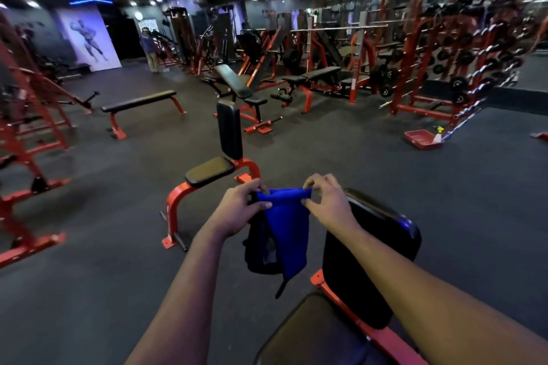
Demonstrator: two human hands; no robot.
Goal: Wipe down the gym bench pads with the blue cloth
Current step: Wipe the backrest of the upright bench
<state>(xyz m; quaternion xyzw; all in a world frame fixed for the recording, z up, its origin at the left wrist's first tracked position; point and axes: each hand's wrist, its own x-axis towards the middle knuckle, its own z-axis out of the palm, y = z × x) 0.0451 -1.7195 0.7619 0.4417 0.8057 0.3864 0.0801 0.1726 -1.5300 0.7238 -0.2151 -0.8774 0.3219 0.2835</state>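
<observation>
Ahead, beyond the blue cloth (287, 231), stands a red-framed bench (229, 133).

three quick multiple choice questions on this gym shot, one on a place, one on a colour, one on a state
1. Where is the spray bottle?
A) at the red tray on the floor
B) on a flat bench
C) on the dumbbell rack

2. What colour is the nearest bench frame?
A) yellow
B) red
C) white

3. How is the cloth right now?
A) spread on a pad
B) hanging from both hands
C) dropped on the floor

Answers:
1 A, it stands at the tray's corner.
2 B, its curved legs are red.
3 B, the left hand and right hand pinch its top edge in their fingers.
</observation>
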